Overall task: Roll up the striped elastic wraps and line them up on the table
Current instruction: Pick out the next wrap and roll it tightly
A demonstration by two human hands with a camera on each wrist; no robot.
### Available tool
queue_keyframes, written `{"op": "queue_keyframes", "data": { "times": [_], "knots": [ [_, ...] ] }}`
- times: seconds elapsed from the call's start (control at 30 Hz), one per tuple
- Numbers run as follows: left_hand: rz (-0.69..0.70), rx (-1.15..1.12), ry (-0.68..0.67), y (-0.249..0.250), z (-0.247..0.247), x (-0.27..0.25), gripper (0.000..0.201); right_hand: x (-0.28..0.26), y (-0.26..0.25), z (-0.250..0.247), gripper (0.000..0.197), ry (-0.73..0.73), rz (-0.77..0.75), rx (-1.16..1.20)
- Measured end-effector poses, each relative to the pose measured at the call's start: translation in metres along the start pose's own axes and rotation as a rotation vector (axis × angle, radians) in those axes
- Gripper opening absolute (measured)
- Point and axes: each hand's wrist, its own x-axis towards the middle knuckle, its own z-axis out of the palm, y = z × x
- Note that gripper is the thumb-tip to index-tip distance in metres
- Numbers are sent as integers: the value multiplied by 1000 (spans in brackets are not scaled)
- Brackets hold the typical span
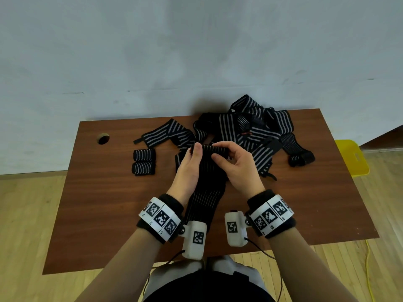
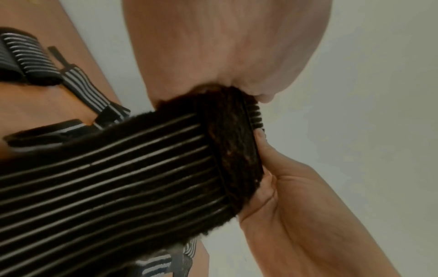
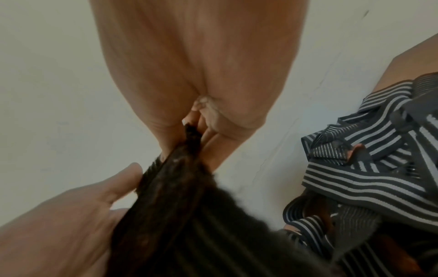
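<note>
A black-and-grey striped elastic wrap (image 1: 206,192) hangs stretched between my hands above the brown table (image 1: 104,203), its far end folded into a small roll (image 1: 210,148). My left hand (image 1: 192,161) pinches the roll's left end and my right hand (image 1: 234,164) pinches its right end. The wrap's black fuzzy end (image 2: 233,150) and ribbed band (image 2: 106,178) show close up, held by both hands (image 3: 189,131). Two finished rolls (image 1: 144,154) (image 1: 142,168) lie side by side at the left. A tangled pile of unrolled wraps (image 1: 250,127) lies behind my hands.
One flat wrap (image 1: 162,134) lies left of the pile, and a partly rolled one (image 1: 299,158) sits at the right. A round cable hole (image 1: 103,138) is in the table's far left. A yellow chair (image 1: 352,158) stands beyond the right edge. A wall is behind the table.
</note>
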Motion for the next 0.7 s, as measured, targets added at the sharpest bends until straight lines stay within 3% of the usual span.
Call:
{"op": "queue_keyframes", "data": {
  "times": [0.07,0.2,0.33,0.6,0.7],
  "knots": [
    [-25,-38,-25,0,1,-3,92,-1,0,1,21,16,-45,-4],
    [12,9,-67,6,-2,-8,63,-3,4,1,21,21,-107,-40],
    [4,94,-22,6,-5,-9,32,-7,11,2,19,47,-109,-80],
    [-73,139,14,-6,-5,-14,45,-16,17,3,22,-17,4,4],
    [-63,148,19,-8,-9,-15,34,-19,18,3,26,-10,69,72]
  ]
}}
